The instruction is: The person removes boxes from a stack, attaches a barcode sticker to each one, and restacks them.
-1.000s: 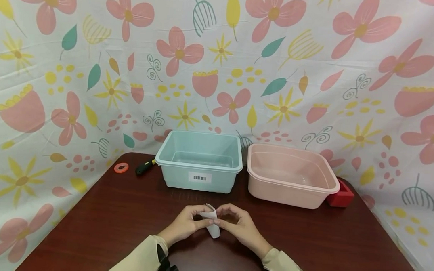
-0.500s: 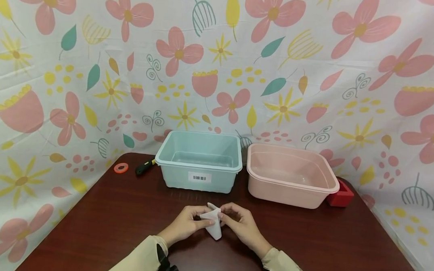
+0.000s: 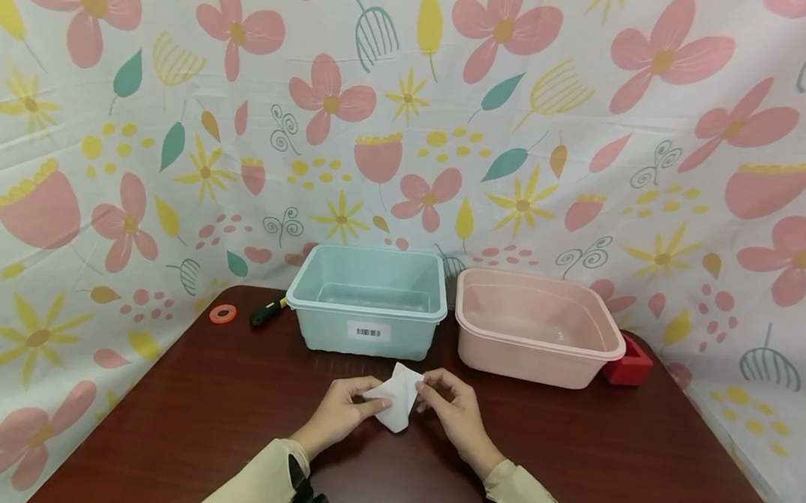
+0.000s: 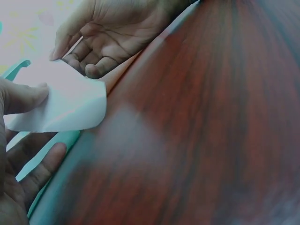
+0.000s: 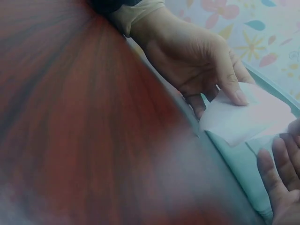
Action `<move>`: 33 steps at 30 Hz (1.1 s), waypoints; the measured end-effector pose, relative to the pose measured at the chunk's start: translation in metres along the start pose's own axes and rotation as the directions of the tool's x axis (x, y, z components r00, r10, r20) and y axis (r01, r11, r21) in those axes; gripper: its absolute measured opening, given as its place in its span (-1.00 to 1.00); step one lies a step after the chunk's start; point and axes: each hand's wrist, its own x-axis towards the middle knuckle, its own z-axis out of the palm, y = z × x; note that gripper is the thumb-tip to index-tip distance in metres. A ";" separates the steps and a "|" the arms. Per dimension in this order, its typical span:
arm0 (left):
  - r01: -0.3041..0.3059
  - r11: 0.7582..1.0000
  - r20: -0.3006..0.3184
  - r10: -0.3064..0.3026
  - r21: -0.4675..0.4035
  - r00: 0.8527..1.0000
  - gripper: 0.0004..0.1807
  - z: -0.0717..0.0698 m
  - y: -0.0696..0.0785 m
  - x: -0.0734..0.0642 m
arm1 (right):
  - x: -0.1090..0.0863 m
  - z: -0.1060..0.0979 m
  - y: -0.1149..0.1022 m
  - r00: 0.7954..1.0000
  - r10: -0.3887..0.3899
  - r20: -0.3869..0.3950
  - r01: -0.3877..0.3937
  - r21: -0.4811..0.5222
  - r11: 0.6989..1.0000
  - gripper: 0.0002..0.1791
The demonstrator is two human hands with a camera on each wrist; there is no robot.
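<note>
A small folded piece of white paper (image 3: pixel 396 401) is held up over the table between both hands. My left hand (image 3: pixel 339 415) pinches its left side, thumb lying flat on the face of the paper and fingers behind. On the other side, my right hand (image 3: pixel 459 415) pinches the upper right edge between thumb and fingertips. In the left wrist view the paper (image 4: pixel 75 101) shows a smooth face, the left thumb (image 4: pixel 28 97) pressed on it. The right wrist view shows the left hand (image 5: pixel 192 61) gripping the far end of the paper (image 5: pixel 248 115).
Behind the hands stand a light blue basin (image 3: pixel 366 332) with a barcode label and a pink basin (image 3: pixel 530 358). A red box (image 3: pixel 627 366) sits at the right, a black-handled tool (image 3: pixel 267 311) and an orange ring (image 3: pixel 223 314) at the left. A flowered cloth hangs behind.
The paper has spread wider and shows more of its face. My right hand has shifted its grip from the paper's middle out to its upper right edge, moving slightly right and away.
</note>
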 end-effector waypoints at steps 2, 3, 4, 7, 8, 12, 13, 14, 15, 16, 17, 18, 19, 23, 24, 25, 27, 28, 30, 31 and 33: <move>-0.005 1.000 -0.033 0.005 0.004 0.999 -0.85 -0.001 0.005 -0.001 | 0.001 -0.001 -0.001 0.999 0.025 -0.038 -0.024 0.015 1.000 -0.80; -0.005 1.000 -0.049 0.006 0.007 0.999 -0.85 -0.001 0.006 -0.001 | 0.002 -0.001 -0.001 0.998 0.038 -0.058 -0.037 0.023 0.999 -0.79; -0.006 1.000 -0.065 0.006 0.010 0.998 -0.85 -0.002 0.007 -0.001 | 0.003 -0.002 -0.001 0.996 0.047 -0.075 -0.045 0.029 0.999 -0.78; 0.006 1.000 -0.102 -0.006 0.006 0.995 -0.85 -0.002 0.006 0.000 | 0.005 -0.005 -0.001 0.989 0.077 -0.123 -0.071 0.050 0.996 -0.76; 0.013 1.000 -0.113 -0.012 0.003 0.993 -0.85 -0.001 0.005 0.000 | 0.006 -0.006 0.000 0.987 0.083 -0.136 -0.076 0.057 0.995 -0.76; 0.014 1.000 -0.140 -0.015 -0.014 0.990 -0.87 -0.001 -0.009 0.002 | 0.008 -0.011 0.000 0.980 0.101 -0.173 -0.086 0.094 0.992 -0.76; 0.007 1.000 -0.144 -0.010 -0.017 0.990 -0.87 -0.001 -0.013 0.003 | 0.008 -0.012 0.000 0.978 0.104 -0.179 -0.087 0.102 0.991 -0.76; 0.003 1.000 -0.146 -0.006 -0.021 0.989 -0.87 -0.001 -0.018 0.004 | 0.009 -0.012 0.000 0.977 0.107 -0.185 -0.089 0.106 0.990 -0.76; -0.004 1.000 -0.149 0.001 -0.023 0.989 -0.87 -0.001 -0.023 0.005 | 0.009 -0.013 0.000 0.976 0.108 -0.190 -0.089 0.108 0.990 -0.76; -0.012 1.000 -0.151 0.008 -0.026 0.988 -0.87 -0.001 -0.027 0.006 | 0.010 -0.014 0.001 0.975 0.110 -0.195 -0.090 0.107 0.990 -0.76; -0.014 1.000 -0.155 0.009 -0.028 0.988 -0.86 -0.001 -0.027 0.006 | 0.010 -0.015 0.001 0.974 0.109 -0.200 -0.090 0.104 0.990 -0.76; -0.018 0.999 -0.161 0.013 -0.031 0.987 -0.86 -0.002 -0.027 0.006 | 0.011 -0.016 0.001 0.973 0.106 -0.204 -0.087 0.101 0.991 -0.76; -0.019 0.999 -0.165 0.013 -0.033 0.986 -0.86 -0.002 -0.027 0.007 | 0.012 -0.017 0.002 0.972 0.104 -0.210 -0.085 0.098 0.992 -0.76; -0.005 0.999 -0.182 -0.004 -0.051 0.983 -0.86 -0.002 -0.028 0.008 | 0.013 -0.020 0.003 0.970 0.083 -0.227 -0.065 0.088 0.994 -0.75; 0.002 0.998 -0.187 -0.012 -0.055 0.982 -0.85 -0.002 -0.028 0.008 | 0.013 -0.021 0.003 0.970 0.081 -0.230 -0.063 0.087 0.994 -0.76; 0.011 0.998 -0.191 -0.023 -0.062 0.981 -0.85 -0.002 -0.028 0.008 | 0.014 -0.021 0.003 0.969 0.083 -0.232 -0.064 0.090 0.994 -0.76; 0.028 0.997 -0.198 -0.042 -0.075 0.979 -0.85 -0.001 -0.028 0.008 | 0.014 -0.022 0.004 0.968 0.089 -0.236 -0.070 0.090 0.994 -0.76; 0.038 0.996 -0.200 -0.054 -0.082 0.978 -0.84 -0.001 -0.028 0.008 | 0.013 -0.023 0.004 0.967 0.092 -0.238 -0.073 0.090 0.993 -0.76; 0.045 0.995 -0.202 -0.061 -0.086 0.977 -0.84 -0.001 -0.028 0.007 | 0.013 -0.024 0.004 0.965 0.097 -0.243 -0.077 0.090 0.993 -0.76; 0.045 0.996 -0.204 -0.061 -0.083 0.977 -0.84 -0.001 -0.027 0.007 | 0.013 -0.024 0.004 0.964 0.099 -0.246 -0.079 0.091 0.993 -0.75; 0.044 0.996 -0.207 -0.058 -0.072 0.977 -0.85 -0.001 -0.026 0.007 | 0.013 -0.025 0.004 0.963 0.103 -0.251 -0.081 0.094 0.992 -0.74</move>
